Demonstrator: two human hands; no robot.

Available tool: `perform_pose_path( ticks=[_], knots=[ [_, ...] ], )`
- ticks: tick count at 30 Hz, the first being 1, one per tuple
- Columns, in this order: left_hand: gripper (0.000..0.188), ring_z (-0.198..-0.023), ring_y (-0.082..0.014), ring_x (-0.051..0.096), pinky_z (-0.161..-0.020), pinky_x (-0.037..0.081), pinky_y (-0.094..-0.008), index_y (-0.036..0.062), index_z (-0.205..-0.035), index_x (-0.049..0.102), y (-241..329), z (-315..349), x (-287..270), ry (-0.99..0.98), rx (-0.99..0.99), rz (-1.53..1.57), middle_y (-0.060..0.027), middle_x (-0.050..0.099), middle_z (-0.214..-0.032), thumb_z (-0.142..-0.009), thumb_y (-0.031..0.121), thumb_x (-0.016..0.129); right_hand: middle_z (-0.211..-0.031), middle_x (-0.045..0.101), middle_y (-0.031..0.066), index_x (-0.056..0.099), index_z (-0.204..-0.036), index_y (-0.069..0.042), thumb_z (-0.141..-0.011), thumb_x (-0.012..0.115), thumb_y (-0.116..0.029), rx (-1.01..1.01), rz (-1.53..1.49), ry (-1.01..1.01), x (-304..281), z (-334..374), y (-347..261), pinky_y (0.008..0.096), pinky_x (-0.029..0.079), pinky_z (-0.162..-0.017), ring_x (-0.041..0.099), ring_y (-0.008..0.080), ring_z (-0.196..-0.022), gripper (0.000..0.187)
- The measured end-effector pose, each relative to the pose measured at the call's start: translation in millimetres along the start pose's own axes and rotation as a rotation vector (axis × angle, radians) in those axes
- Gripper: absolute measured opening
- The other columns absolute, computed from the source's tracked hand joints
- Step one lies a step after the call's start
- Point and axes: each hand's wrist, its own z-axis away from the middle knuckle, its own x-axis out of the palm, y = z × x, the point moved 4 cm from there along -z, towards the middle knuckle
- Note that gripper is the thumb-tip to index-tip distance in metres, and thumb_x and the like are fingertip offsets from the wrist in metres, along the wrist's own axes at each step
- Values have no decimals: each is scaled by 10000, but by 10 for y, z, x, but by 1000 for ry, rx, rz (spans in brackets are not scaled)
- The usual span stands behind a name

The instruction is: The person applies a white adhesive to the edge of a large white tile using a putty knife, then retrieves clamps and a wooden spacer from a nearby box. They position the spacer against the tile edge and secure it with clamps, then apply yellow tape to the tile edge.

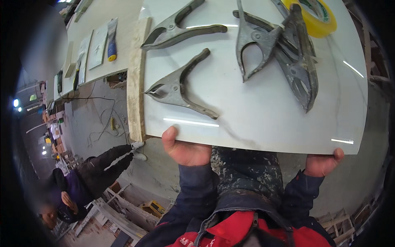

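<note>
A glossy white slab (pixel 255 111) with faint grey veins lies in front of me. My left hand (pixel 187 151) grips its near edge, thumb up against the edge and fingers hidden underneath. Farther right along that edge, my right hand (pixel 323 163) holds the slab the same way near the corner. On the slab rest several grey metal spring clamps. One clamp (pixel 177 87) lies nearest my left hand, another clamp (pixel 175 31) lies beyond it, and more clamps (pixel 294 70) overlap toward the right. A roll of clear yellow tape (pixel 327 25) sits at the far right.
A pale strip of board (pixel 136 99) runs along the slab's left side. Beyond it, a bench (pixel 123 61) carries a scraper with a blue and yellow handle (pixel 111 47). Cables (pixel 109 111) trail on the floor. Another person (pixel 78 181) is at the lower left, near wooden frames (pixel 111 216).
</note>
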Motion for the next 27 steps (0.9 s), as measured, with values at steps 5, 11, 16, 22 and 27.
perform_pose_path(
  ticks=[5, 11, 16, 22, 27],
  knots=[
    [576, -1183, -302, 595, -1039, 475, -495, 65, -1375, 500, -23, 49, 10, -57, 46, 1, -110, 614, -1295, -826, 195, 611, -1377, 556, 131, 463, -1388, 6, -770, 693, -201, -63, 117, 3, 38, 11, -48, 487, 448, -1076, 523, 302, -1265, 692],
    [566, -1173, -299, 589, -1068, 451, -481, 53, -1358, 502, -14, 72, 17, -61, 58, 3, -117, 614, -1272, -818, 180, 617, -1425, 516, 140, 433, -1434, -31, -756, 662, -113, 23, -5, -66, -14, 36, -126, 530, 400, -1113, 485, 331, -1309, 720],
    [520, -1182, -302, 581, -1073, 442, -493, 56, -1306, 541, -37, 97, 70, -62, 61, 10, -111, 621, -1250, -807, 169, 630, -1454, 496, 152, 429, -1443, -16, -746, 648, -109, 0, 8, -71, -31, 5, -189, 541, 381, -1122, 466, 340, -1333, 736],
    [621, -1207, -298, 571, -1086, 432, -498, 85, -1375, 487, -69, 24, 49, -34, 86, 6, -98, 595, -1299, -779, 159, 643, -1428, 527, 148, 465, -1423, -28, -733, 665, -138, -34, 100, -36, 2, -88, -174, 554, 382, -1115, 484, 336, -1322, 727],
    [613, -1151, -302, 596, -1002, 505, -474, 56, -1351, 495, -101, -71, 29, 15, 65, 36, -109, 603, -1239, -754, 131, 610, -1376, 577, 133, 520, -1381, -52, -756, 652, -168, 19, 84, -7, -106, -197, -132, 555, 385, -1108, 514, 335, -1291, 649]
  ],
)
